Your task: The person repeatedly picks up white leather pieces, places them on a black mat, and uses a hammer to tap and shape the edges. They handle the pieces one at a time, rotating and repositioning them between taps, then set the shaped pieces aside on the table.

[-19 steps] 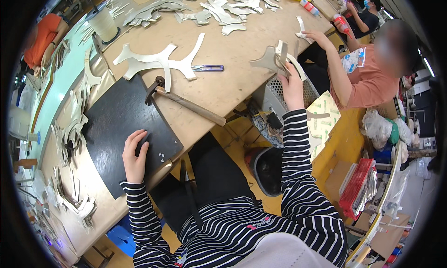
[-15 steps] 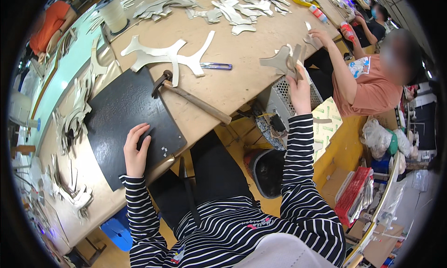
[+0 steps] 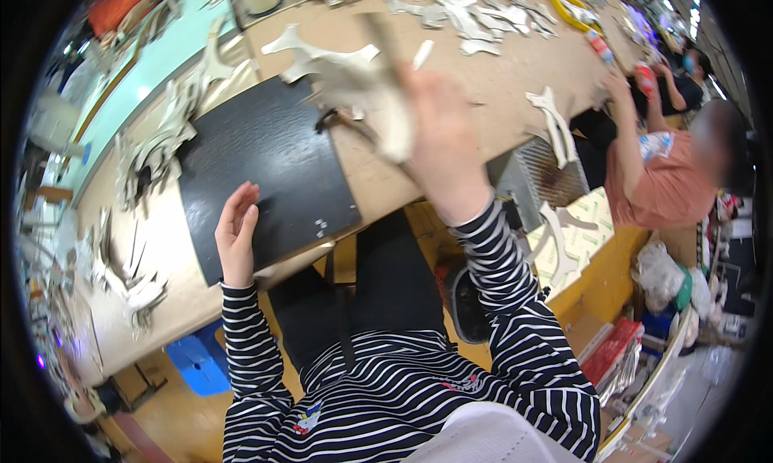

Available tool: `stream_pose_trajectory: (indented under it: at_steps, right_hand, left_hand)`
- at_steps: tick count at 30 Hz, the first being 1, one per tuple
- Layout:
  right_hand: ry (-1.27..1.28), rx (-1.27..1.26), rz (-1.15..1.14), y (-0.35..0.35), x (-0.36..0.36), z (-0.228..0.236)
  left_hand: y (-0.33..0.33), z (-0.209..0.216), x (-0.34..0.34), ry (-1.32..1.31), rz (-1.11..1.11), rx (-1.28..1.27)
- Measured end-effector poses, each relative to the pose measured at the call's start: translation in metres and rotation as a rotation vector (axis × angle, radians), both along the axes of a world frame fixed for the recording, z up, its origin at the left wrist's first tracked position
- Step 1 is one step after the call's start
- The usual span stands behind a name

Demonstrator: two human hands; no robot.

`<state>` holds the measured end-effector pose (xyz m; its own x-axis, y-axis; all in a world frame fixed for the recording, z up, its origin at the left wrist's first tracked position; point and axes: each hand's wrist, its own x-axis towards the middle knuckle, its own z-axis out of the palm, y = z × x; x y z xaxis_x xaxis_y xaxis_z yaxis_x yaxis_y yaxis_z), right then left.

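My right hand (image 3: 447,141) is smeared by motion over the table, with several pale, flat cut pieces (image 3: 394,125) gripped in it. These pieces are blurred and cover part of a hammer (image 3: 348,125) lying at the edge of a black mat (image 3: 266,141). Beyond them lies a white branched cut piece (image 3: 286,43), also partly covered. My left hand (image 3: 237,236) hovers or rests at the near left of the mat, nothing in it, its thumb apart from lightly bent fingers. A few tiny white scraps (image 3: 321,226) lie on the mat's near right corner.
Heaps of pale cut pieces lie at the far side (image 3: 475,20) and left (image 3: 173,117). To the right, a perforated metal box (image 3: 543,169) and a yellowish printed sheet (image 3: 592,233) bear more pieces. A co-worker (image 3: 656,177) sits at the right; below stands a dark bin (image 3: 467,302).
My right hand has swept left from the metal box to above the table near the hammer, carrying the pieces. Pale pieces now show at the box and sheet. My left hand remains over the mat.
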<state>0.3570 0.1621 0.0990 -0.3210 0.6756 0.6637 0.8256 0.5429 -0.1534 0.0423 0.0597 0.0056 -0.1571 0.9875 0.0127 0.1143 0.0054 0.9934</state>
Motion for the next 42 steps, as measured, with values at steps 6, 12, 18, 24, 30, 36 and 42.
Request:
stream_pose_trajectory:
  at_steps: [6,12,18,24,30,36,42]
  right_hand:
    - [-0.344,-0.468,0.550,-0.125,-0.157,-0.022]
    - [-0.294,-0.852,0.931,-0.170,-0.148,-0.041]
    - [-0.074,-0.736,0.737,-0.095,-0.069,0.055]
    - [-0.163,0.101,0.620,-0.065,0.016,0.216]
    - [-0.376,0.255,0.498,-0.031,0.025,0.221]
    - [-0.366,0.351,0.450,-0.030,0.019,0.224]
    - [-0.059,0.547,0.435,-0.033,0.012,0.205]
  left_hand:
    - [-0.065,0.013,-0.101,-0.171,0.932,0.059]
    - [-0.132,0.027,-0.131,0.078,0.973,0.002]
    - [-0.079,0.023,-0.065,0.473,0.231,0.082]
    - [-0.019,0.005,-0.013,0.865,-0.018,0.229]
    - [-0.016,-0.004,-0.014,1.008,-0.010,0.199]
    - [-0.022,0.002,-0.041,1.103,0.019,0.237]
    - [-0.024,0.035,-0.075,1.059,0.245,0.471]
